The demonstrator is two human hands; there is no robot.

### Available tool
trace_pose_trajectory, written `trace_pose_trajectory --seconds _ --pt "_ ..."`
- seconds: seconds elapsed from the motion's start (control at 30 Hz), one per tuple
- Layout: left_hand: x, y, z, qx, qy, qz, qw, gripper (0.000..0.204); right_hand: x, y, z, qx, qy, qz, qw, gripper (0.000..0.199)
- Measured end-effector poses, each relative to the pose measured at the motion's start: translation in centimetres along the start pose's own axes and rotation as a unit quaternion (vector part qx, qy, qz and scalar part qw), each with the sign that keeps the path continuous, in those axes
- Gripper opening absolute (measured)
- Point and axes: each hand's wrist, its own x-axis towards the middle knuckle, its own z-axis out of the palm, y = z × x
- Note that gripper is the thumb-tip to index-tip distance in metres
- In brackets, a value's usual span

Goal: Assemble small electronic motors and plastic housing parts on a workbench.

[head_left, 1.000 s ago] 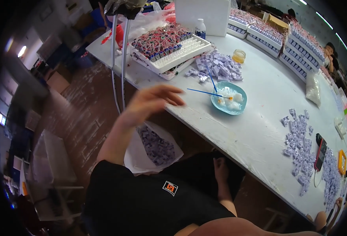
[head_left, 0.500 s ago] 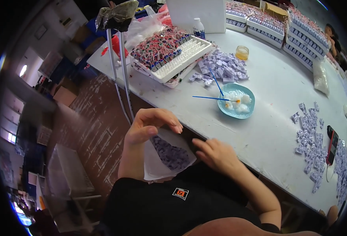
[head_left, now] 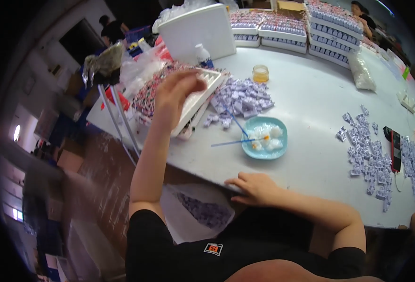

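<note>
My left hand [head_left: 174,96] is raised over the near side of the white slotted tray [head_left: 195,103]. Its fingers are loosely bent and slightly blurred, with nothing visible in them. To its right lies a heap of small pale-lilac plastic parts [head_left: 245,97]. My right hand [head_left: 254,188] rests at the table's front edge, fingers apart and holding nothing. Beyond it stands a light-blue dish [head_left: 285,141] with wet white cotton balls [head_left: 274,143], some stained orange. Two thin blue sticks [head_left: 231,143] lean out of the dish. Below the table edge, a white bag [head_left: 174,221] holds several lilac parts [head_left: 203,211].
A glass jar of amber liquid [head_left: 260,74] and a white bottle [head_left: 203,55] stand farther back. Stacked trays of wired blocks [head_left: 332,35] line the far side. More lilac parts [head_left: 367,155] and a phone [head_left: 395,150] lie at right. Metal poles [head_left: 118,113] rise at left.
My left hand has risen from above the bag and moved forward over the tray. My right hand has moved onto the table's edge. The view has shifted.
</note>
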Motion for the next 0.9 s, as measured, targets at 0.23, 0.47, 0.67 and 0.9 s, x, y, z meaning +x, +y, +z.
trace_pose_trajectory --seconds 0.23,0.47,0.67,0.9 --pt "26.0 -11.1 -11.4 0.341 0.121 0.110 0.926 0.033 0.0 -0.4 0.3 0.050 0.043 -0.003 0.998 0.036" --pt "37.2 -11.5 -18.0 0.810 0.179 0.241 0.504 0.070 0.4 1.1 0.0 0.115 -0.090 0.035 0.989 0.051" --pt "35.8 -11.9 -15.3 0.808 0.070 -0.052 0.582 0.075 0.7 2.0 0.3 0.151 -0.087 0.038 0.984 0.037" --pt "33.5 -10.0 -15.9 0.826 0.066 0.093 0.553 0.076 1.3 1.0 -0.3 0.069 -0.086 0.037 0.993 0.035"
